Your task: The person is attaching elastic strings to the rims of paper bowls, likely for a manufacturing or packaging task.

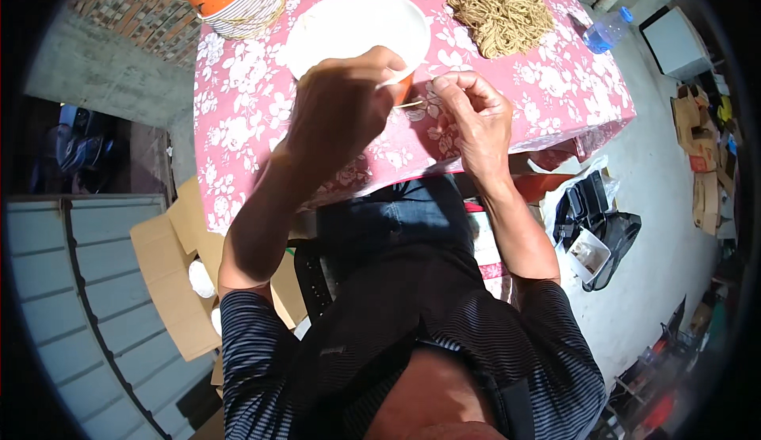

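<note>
My left hand [345, 99], in deep shadow, is closed on an orange bucket [403, 89] with a white rim; the hand hides most of it. A short thin tan cord [412, 105] sticks out beside those fingers. Just to the right, my right hand [478, 119] has its thumb and index fingertip pressed together; whatever is between them is too small to make out. Behind my left hand is a large white round shape [357, 24], washed out by glare. A heap of tan cords [498, 12] lies at the far right of the table.
A stack of orange buckets [230, 0] with cord handles stands at the far left of the flowered pink tablecloth [238, 123]. A plastic bottle [606, 33] is by the right edge. Open cardboard boxes [170, 273] are at my left, black bags [590, 210] on the floor at right.
</note>
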A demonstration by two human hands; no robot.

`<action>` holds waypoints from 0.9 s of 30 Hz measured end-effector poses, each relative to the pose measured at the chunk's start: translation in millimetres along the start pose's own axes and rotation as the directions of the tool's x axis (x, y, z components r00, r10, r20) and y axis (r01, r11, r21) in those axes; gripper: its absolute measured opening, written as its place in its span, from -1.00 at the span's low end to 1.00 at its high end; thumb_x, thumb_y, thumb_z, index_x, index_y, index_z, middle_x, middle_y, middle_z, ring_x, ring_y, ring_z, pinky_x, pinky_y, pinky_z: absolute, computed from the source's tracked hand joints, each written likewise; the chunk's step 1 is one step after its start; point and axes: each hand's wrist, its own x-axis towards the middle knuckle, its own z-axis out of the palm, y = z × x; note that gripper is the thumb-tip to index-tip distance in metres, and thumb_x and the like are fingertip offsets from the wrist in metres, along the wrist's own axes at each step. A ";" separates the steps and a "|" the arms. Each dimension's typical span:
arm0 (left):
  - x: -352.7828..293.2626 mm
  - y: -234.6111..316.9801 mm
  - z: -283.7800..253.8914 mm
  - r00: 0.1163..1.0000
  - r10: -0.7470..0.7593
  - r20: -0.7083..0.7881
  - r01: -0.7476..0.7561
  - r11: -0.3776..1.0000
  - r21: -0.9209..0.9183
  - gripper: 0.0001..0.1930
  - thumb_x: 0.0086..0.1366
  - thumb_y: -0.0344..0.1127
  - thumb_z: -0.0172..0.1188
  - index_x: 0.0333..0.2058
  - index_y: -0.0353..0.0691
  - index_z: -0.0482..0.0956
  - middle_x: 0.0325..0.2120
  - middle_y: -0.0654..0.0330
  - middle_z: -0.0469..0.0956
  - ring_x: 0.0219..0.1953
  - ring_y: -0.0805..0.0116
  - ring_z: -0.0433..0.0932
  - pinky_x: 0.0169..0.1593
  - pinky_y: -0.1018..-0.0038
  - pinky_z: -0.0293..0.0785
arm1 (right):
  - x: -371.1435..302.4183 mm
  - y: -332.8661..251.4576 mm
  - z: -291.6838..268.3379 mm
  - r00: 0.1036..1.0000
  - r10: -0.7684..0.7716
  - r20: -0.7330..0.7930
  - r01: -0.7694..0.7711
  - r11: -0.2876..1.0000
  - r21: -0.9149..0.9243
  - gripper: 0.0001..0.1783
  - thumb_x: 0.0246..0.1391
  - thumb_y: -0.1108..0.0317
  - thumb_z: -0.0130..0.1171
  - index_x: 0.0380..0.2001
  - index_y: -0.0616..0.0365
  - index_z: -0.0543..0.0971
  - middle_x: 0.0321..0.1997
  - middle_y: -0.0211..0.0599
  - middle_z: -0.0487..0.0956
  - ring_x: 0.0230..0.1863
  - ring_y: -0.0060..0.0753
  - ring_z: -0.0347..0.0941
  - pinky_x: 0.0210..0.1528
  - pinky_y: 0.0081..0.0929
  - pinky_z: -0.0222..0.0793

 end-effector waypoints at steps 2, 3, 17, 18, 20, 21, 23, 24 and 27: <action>0.9 -5.2 -2.8 0.990 -0.128 0.054 0.136 0.971 -0.197 -0.79 0.33 -0.38 0.29 -0.10 -0.30 0.62 -0.43 0.05 0.71 -0.45 0.30 0.72 -0.31 0.46 0.62 | -3.7 1.8 1.4 0.999 -0.038 -0.035 0.038 0.999 -0.021 -0.92 0.26 0.45 0.34 -0.27 0.24 0.68 -0.43 -0.51 0.57 -0.52 -0.83 0.33 -0.51 -0.76 0.24; 3.4 -6.8 -6.4 0.983 -0.172 0.064 0.179 0.974 -0.141 -0.80 0.32 -0.47 0.27 -0.09 -0.32 0.62 -0.43 0.13 0.71 -0.48 0.46 0.68 -0.32 0.53 0.60 | -3.7 3.6 2.2 0.998 -0.037 -0.041 0.036 0.999 -0.023 -0.92 0.26 0.45 0.34 -0.27 0.24 0.68 -0.43 -0.51 0.57 -0.52 -0.83 0.33 -0.51 -0.76 0.24; 10.4 -29.7 -52.0 0.889 -0.448 0.097 0.436 0.760 -0.482 -0.75 0.34 -0.40 0.24 -0.06 -0.40 0.66 -0.28 0.21 0.71 -0.23 0.54 0.61 -0.13 0.55 0.54 | 14.5 -13.0 50.4 0.809 -0.586 0.037 0.562 0.755 -0.337 -0.94 0.10 0.57 0.36 -0.39 0.31 0.65 -0.39 -0.37 0.51 -0.50 -0.68 0.38 -0.47 -0.62 0.30; 9.9 -33.7 -53.1 0.908 -0.414 0.056 0.385 0.775 -0.501 -0.73 0.34 -0.39 0.24 -0.05 -0.40 0.66 -0.26 0.19 0.71 -0.22 0.53 0.62 -0.12 0.56 0.53 | 16.6 -14.0 53.3 0.808 -0.588 0.041 0.566 0.754 -0.334 -0.94 0.10 0.57 0.36 -0.39 0.31 0.65 -0.39 -0.37 0.51 -0.50 -0.68 0.38 -0.47 -0.62 0.30; 8.7 -37.2 -54.4 0.907 -0.419 0.054 0.387 0.774 -0.501 -0.71 0.34 -0.37 0.24 -0.03 -0.40 0.66 -0.25 0.15 0.71 -0.20 0.52 0.62 -0.10 0.56 0.53 | 22.0 -15.4 58.4 0.775 -0.628 0.066 0.603 0.705 -0.374 -0.95 0.10 0.56 0.37 -0.40 0.31 0.66 -0.41 -0.37 0.52 -0.52 -0.67 0.39 -0.47 -0.60 0.31; 7.8 -39.4 -53.8 0.897 -0.437 0.070 0.407 0.753 -0.518 -0.71 0.34 -0.36 0.24 -0.03 -0.41 0.66 -0.25 0.14 0.71 -0.20 0.52 0.62 -0.10 0.55 0.53 | 24.5 -16.4 61.2 0.774 -0.629 0.070 0.605 0.704 -0.372 -0.95 0.10 0.56 0.37 -0.40 0.31 0.66 -0.41 -0.37 0.52 -0.52 -0.67 0.39 -0.47 -0.60 0.31; 7.9 -39.6 -52.0 0.888 -0.452 0.087 0.424 0.729 -0.537 -0.70 0.34 -0.35 0.24 -0.04 -0.41 0.66 -0.26 0.13 0.72 -0.20 0.51 0.62 -0.09 0.55 0.53 | 28.7 -16.5 65.4 0.750 -0.657 0.075 0.629 0.672 -0.390 -0.95 0.09 0.56 0.37 -0.40 0.30 0.66 -0.42 -0.37 0.52 -0.53 -0.66 0.39 -0.48 -0.59 0.31; 8.7 -36.7 -49.5 0.898 -0.439 0.031 0.392 0.765 -0.510 -0.70 0.34 -0.35 0.24 -0.04 -0.42 0.66 -0.26 0.13 0.72 -0.22 0.51 0.63 -0.10 0.55 0.54 | 28.9 -15.5 67.2 0.749 -0.657 0.078 0.630 0.671 -0.391 -0.95 0.09 0.56 0.37 -0.40 0.30 0.66 -0.42 -0.37 0.52 -0.53 -0.66 0.39 -0.48 -0.59 0.31; 9.7 -29.3 -49.7 0.896 -0.441 -0.047 0.373 0.807 -0.458 -0.68 0.33 -0.31 0.25 -0.04 -0.43 0.66 -0.27 0.12 0.72 -0.24 0.49 0.63 -0.12 0.55 0.54 | 29.6 -12.4 73.4 0.755 -0.651 0.077 0.625 0.679 -0.385 -0.95 0.08 0.56 0.37 -0.40 0.30 0.67 -0.42 -0.36 0.52 -0.53 -0.66 0.40 -0.49 -0.59 0.32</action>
